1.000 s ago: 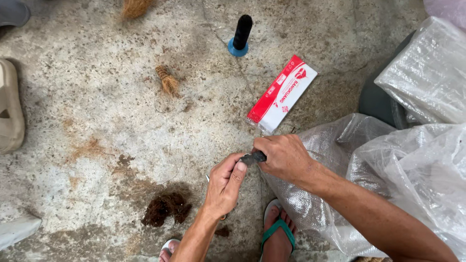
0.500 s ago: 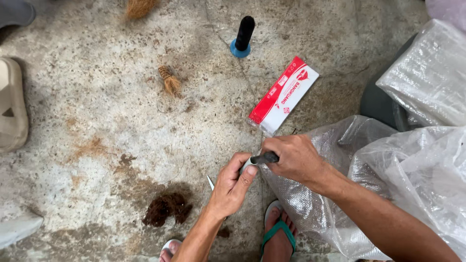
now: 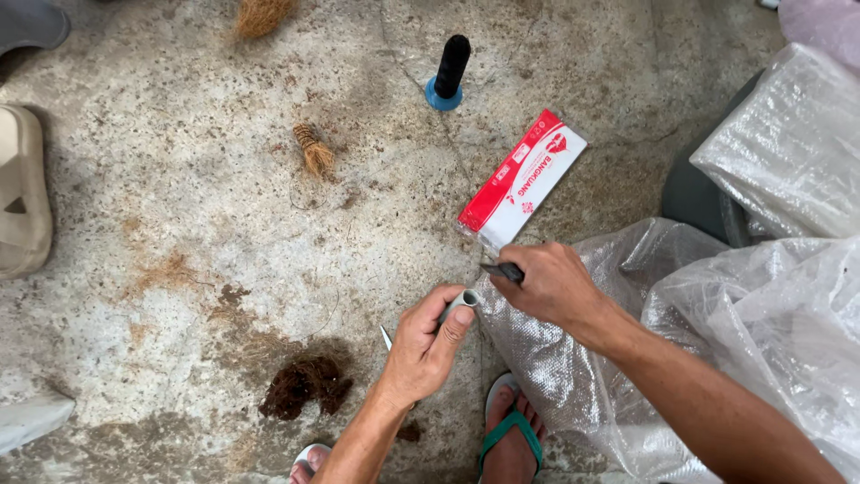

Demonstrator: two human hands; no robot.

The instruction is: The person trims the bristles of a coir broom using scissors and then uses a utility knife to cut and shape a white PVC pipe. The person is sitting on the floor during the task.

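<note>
The left hand (image 3: 425, 345) grips a grey tube (image 3: 460, 303) above the floor (image 3: 179, 224), its open end pointing up-right toward the right hand (image 3: 551, 285). That hand's fingers clench a dark tool (image 3: 502, 270), now pulled clear of the tube it touched a second ago.

A flat, oblong red and white packet (image 3: 522, 179) lies slantwise on the concrete floor (image 3: 179, 224), just above the hands. To its right sit clear plastic bags (image 3: 770, 314), crumpled and shiny, one touching the packet's lower end.
</note>
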